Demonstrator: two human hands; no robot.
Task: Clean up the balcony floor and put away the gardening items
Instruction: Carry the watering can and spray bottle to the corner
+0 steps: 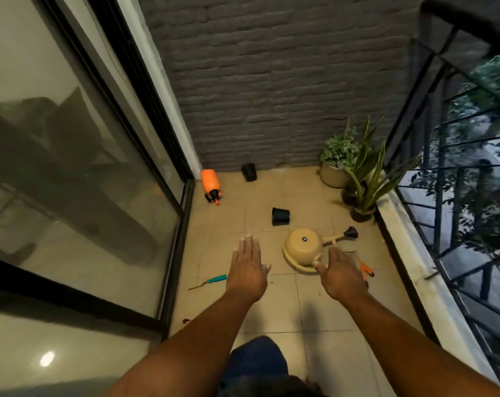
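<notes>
A beige watering can [303, 247] lies tipped on the tiled balcony floor [323, 305], its dark rose pointing right. My right hand [339, 275] hovers over its near side with fingers spread, holding nothing. My left hand [247, 267] is stretched out flat to the left of the can, also holding nothing. Two black pots lie on their sides, one [280, 216] just beyond the can and one [249, 171] by the wall. An orange spray bottle [211, 184] lies in the far left corner. A teal-handled tool [211, 281] lies left of my left hand. Orange-handled shears [366, 270] show past my right hand.
Potted plants [354, 170] stand in the far right corner against the grey brick wall [271, 81]. A glass sliding door [71, 181] runs along the left. A low ledge [415, 262] with a black railing [458, 196] bounds the right side.
</notes>
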